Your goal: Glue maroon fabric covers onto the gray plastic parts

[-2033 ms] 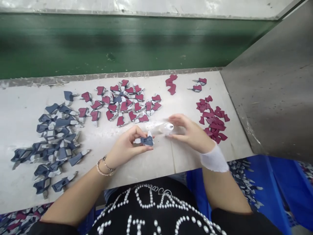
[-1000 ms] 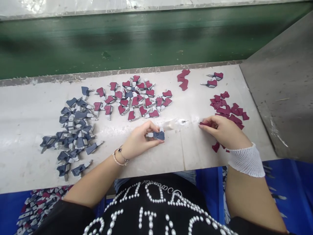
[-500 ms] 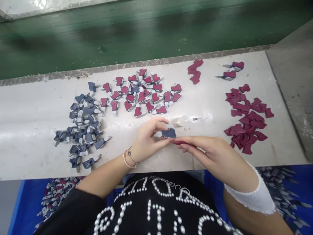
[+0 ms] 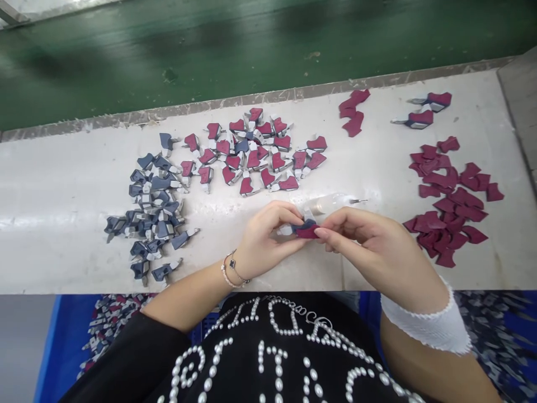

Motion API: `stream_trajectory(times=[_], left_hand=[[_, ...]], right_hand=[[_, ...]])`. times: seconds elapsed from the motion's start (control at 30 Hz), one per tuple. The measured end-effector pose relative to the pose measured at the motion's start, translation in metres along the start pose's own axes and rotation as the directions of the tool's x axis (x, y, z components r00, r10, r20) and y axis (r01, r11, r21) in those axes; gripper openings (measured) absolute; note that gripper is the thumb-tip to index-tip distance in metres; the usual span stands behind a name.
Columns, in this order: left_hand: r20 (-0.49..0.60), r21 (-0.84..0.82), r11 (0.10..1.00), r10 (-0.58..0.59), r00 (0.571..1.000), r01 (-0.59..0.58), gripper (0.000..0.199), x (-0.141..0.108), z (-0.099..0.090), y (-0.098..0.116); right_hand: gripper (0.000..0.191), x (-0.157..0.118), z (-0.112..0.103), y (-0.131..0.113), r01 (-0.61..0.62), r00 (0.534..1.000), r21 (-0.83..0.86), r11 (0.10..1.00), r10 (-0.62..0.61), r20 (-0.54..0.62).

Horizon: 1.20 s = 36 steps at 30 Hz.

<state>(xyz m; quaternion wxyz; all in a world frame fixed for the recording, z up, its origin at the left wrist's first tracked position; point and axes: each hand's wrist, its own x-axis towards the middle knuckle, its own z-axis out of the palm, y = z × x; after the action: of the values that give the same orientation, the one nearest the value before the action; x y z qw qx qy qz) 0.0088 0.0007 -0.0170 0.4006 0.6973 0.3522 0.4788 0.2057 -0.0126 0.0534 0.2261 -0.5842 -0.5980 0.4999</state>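
In the centre of the frame, the left hand (image 4: 271, 234) pinches a navy casing (image 4: 304, 224), the right hand (image 4: 375, 243) a maroon plate (image 4: 307, 232); both seem light, stiff, best held by edges.

White bench (image 4: 50, 190), faint scuffs and glare streaks on top, some brown marks near the front edge. Grey strip (image 4: 293, 92) along its back edge, chipped and scratched. Green panel (image 4: 260, 39) behind that, dark blurry patches, a few pale flecks. Pale ledge (image 4: 67, 6) beyond, top left, only partly in frame. Grey side panel (image 4: 522, 106) at far right, meets the bench end. Blue bin (image 4: 52, 341) below bench, lower left; grey floor (image 4: 23, 347) beside it. More blue plastic (image 4: 518, 322) lower right.
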Motion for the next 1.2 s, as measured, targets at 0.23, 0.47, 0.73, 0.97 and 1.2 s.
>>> stream_trajectory(times=[0.23,0.47,0.73,0.97,1.2], left_hand=[[0.003,-0.037,0.999,0.001,1.0,-0.001,0.028,-0.002,0.003,0.002],[0.033,0.003,0.995,0.102,0.994,-0.102,0.027,0.002,0.0,0.005],[0.083,-0.136,0.978,0.168,0.982,-0.156,0.031,0.005,-0.003,0.006],[0.091,-0.211,0.968,0.158,0.983,-0.136,0.031,0.006,-0.004,0.008],[0.103,-0.14,0.978,0.168,0.98,-0.153,0.029,0.007,-0.007,0.009]], right_hand=[[0.02,-0.002,-0.001,0.003,-0.046,0.999,0.05,0.998,0.045,0.008],[0.025,-0.002,-0.004,0.002,-0.056,0.998,-0.01,0.998,0.056,0.006],[0.023,-0.007,-0.011,0.0,-0.032,0.99,0.103,0.994,0.017,0.142],[0.02,-0.006,-0.012,-0.007,0.051,0.975,0.105,0.993,-0.072,0.209],[0.016,-0.009,-0.009,-0.01,0.126,0.979,-0.01,0.992,-0.122,0.16]])
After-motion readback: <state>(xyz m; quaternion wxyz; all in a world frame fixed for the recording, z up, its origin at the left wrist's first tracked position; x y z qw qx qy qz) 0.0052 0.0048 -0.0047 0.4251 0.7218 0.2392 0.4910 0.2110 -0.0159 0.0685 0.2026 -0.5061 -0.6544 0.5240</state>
